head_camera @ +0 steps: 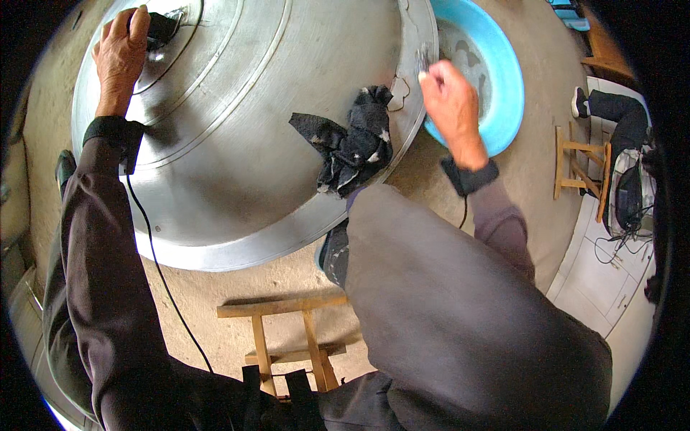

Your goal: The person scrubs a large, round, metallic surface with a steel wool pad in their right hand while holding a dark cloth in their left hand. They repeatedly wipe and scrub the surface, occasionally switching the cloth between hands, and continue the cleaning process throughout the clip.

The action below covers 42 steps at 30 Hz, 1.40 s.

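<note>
A large domed aluminium lid (pixel 237 161) with raised rings lies before me. At its top, my left hand (pixel 119 54) is closed around a black handle (pixel 163 29). My right hand (pixel 450 110) is over the lid's right rim, beside a blue basin. Its fingers pinch a small grey, wiry piece (pixel 423 55), blurred, possibly steel wool. A crumpled black cloth (pixel 358 143) with pale worn patches rests on the lid's lower right slope, touched by neither hand. Next to it, a small puddle (pixel 399 92) spreads on the rim.
The light blue plastic basin (pixel 509 91) holds cloudy water and stands on the concrete floor (pixel 539 178). My raised knee (pixel 388 215) is close to the lid's edge. A wooden stool (pixel 280 308) is below the lid. Another person's leg (pixel 620 108) and a wooden stool (pixel 585 145) are at right.
</note>
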Motion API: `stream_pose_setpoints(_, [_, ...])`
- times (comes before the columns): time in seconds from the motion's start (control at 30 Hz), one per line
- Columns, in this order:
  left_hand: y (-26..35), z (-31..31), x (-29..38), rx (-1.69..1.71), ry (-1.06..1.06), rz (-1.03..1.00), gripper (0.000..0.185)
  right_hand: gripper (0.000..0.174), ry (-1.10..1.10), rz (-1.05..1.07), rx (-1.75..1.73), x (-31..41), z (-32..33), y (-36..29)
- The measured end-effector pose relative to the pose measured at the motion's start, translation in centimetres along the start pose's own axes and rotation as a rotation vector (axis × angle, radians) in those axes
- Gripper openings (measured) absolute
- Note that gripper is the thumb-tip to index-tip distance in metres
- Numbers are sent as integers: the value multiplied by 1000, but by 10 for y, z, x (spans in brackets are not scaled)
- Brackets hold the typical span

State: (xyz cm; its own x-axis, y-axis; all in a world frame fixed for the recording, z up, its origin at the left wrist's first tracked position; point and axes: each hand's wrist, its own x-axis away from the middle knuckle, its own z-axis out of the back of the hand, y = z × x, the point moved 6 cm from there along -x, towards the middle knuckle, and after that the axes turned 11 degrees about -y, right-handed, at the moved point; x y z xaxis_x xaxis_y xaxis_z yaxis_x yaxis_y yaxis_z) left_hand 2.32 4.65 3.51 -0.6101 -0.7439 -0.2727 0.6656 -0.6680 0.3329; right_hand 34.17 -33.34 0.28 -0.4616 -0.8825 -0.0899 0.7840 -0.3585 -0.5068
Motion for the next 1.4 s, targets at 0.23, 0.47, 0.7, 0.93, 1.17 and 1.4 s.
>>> stream_pose_setpoints(0.23, [-3, 0, 0, 43, 38, -27, 49, 23, 1, -9, 309, -126, 2, 37])
stream_pose_setpoints(0.47, [3, -3, 4, -64, 166, -137, 16, 23, -153, 31, 206, -90, 0, 30])
stream_pose_setpoints(0.7, [4, 1, 2, -13, 37, -36, 48, 9, -216, 101, -6, 52, -11, -67])
stream_pose_setpoints(0.93, [0, -2, 2, -50, -24, -59, 52, 8, -91, 112, 60, 63, -18, -61])
stream_pose_setpoints(1.17, [-14, -8, -4, -117, -91, -71, 56, 26, -48, -42, 222, -101, 5, 43])
stream_pose_setpoints(1.4, [-3, -6, 0, -72, -64, -46, 50, 19, -53, 61, 234, -52, -2, 4])
